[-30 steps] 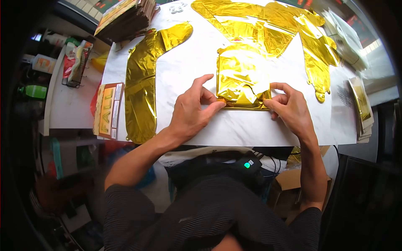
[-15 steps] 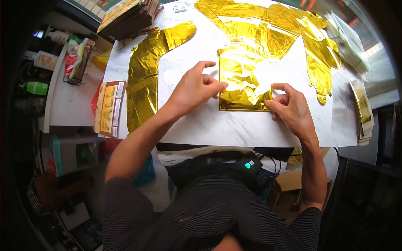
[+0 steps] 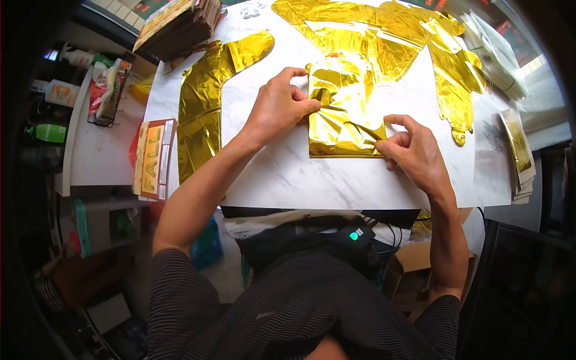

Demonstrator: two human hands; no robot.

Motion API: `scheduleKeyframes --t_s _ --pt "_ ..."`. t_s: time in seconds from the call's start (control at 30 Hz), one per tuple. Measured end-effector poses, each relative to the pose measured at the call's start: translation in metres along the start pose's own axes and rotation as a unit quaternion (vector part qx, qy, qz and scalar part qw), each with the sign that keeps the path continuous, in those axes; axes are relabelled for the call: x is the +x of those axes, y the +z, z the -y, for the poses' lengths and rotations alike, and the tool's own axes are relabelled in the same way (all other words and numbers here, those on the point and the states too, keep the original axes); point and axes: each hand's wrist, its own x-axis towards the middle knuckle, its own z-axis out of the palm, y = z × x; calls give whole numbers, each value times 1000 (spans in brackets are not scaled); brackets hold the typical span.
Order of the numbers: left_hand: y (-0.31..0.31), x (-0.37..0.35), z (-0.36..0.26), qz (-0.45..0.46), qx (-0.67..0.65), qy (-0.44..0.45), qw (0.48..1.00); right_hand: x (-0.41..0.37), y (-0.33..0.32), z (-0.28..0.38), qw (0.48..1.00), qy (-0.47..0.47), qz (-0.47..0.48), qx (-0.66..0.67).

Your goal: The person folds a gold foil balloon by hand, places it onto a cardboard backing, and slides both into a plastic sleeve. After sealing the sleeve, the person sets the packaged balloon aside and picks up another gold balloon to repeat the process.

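A gold foil balloon (image 3: 345,129) lies flat and folded near the table's front edge, its lower part a rough square with creases and bright glare. My left hand (image 3: 283,103) pinches its left edge between thumb and index finger, and a small flap of foil curls up there. At the lower right corner, my right hand (image 3: 414,147) is closed on the foil with thumb and fingers. A fold runs from that corner toward the middle. Beyond it, more gold foil balloons (image 3: 384,51) spread across the back of the table, some overlapping.
Another gold foil balloon (image 3: 201,102) lies at the left, by a printed card marked FALL (image 3: 155,159). A stack of cards (image 3: 180,30) stands at the back left. Clear plastic sleeves (image 3: 495,54) and packets (image 3: 519,156) line the right side of the white marbled table (image 3: 288,186).
My left hand has shifted slightly up the foil's left edge and lifted a flap there. A crease has formed near my right hand. The whole view has shifted a little.
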Motion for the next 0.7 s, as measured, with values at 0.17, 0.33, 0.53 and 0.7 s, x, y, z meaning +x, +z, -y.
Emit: scheduleKeyframes --t_s 0.17,0.33,0.53,0.7 --pt "2 -1 0 -10 29 9 999 2 0 0 1000 3 4 -8" --pt "5 0 2 -29 66 23 997 2 -1 3 1000 3 6 -16" --pt "7 -1 4 -44 81 29 995 2 -1 3 1000 6 7 -24" --pt "-1 -6 -2 -59 9 -16 998 1 -1 5 1000 7 4 -30"
